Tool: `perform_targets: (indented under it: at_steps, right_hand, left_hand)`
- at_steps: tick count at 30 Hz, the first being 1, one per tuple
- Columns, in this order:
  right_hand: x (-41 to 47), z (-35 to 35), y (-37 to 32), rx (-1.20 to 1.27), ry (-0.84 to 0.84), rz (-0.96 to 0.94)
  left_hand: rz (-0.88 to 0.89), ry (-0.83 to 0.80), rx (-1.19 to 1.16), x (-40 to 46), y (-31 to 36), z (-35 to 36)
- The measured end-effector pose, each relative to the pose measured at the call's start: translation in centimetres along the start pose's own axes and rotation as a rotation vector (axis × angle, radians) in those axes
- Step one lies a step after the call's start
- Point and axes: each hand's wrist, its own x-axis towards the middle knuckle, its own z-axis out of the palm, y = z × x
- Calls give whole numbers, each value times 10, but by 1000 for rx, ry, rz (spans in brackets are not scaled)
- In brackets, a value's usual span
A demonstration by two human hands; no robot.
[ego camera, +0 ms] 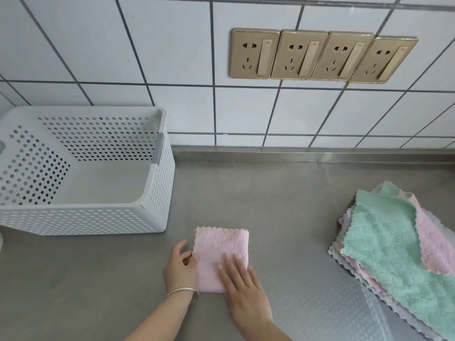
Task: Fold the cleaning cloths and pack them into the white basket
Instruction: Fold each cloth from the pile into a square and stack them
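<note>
A folded pink cloth lies on the steel counter near the front middle. My right hand presses flat on its near right part with straight fingers. My left hand touches the cloth's left edge; whether the fingers pinch it I cannot tell. A bracelet circles that wrist. The white perforated basket stands at the back left with nothing visible inside. At the right lies a pile of unfolded cloths, green on top with pink and pale ones beneath.
The steel counter runs back to a white tiled wall with several gold power sockets. Bare counter lies between the basket, the folded cloth and the pile.
</note>
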Motion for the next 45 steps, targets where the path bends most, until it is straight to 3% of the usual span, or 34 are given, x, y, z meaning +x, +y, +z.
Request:
perform_targets:
  at_steps: [4,6,8,11,15,23,26,28,34,37,41,45]
  right_hand:
    - [1,-4,4,19,-84,-36]
    - [0,-7,4,25,-107,-57]
    - [0,-8,5,28,-109,-76]
    - [3,-6,5,49,-103,-77]
    - [24,-7,7,74,-116,-49]
    - [116,-8,34,86,-254,16]
    - [146,-15,38,8,-289,-47]
    - [158,-21,40,20,-384,-52]
    - [173,-30,41,0,-413,-65]
    - [164,-57,51,149,-210,-22]
    - [106,-91,103,248,268,88]
    - [18,-106,175,134,361,412]
  left_hand:
    - [78,10,67,-3,-6,0]
    - [347,25,307,-6,-13,-2]
    - [603,-69,635,-12,-22,-4]
    - [776,-240,877,-18,-34,1]
    - [751,-249,1015,6,-31,9]
    - [661,-276,1076,86,18,33]
    - [710,-317,1104,109,37,37]
    - [684,-360,1061,117,42,37]
    - [593,-397,1154,122,55,35]
    - [571,-383,1256,108,78,33]
    - [753,-258,962,63,117,65]
    - [1040,-362,779,9,136,128]
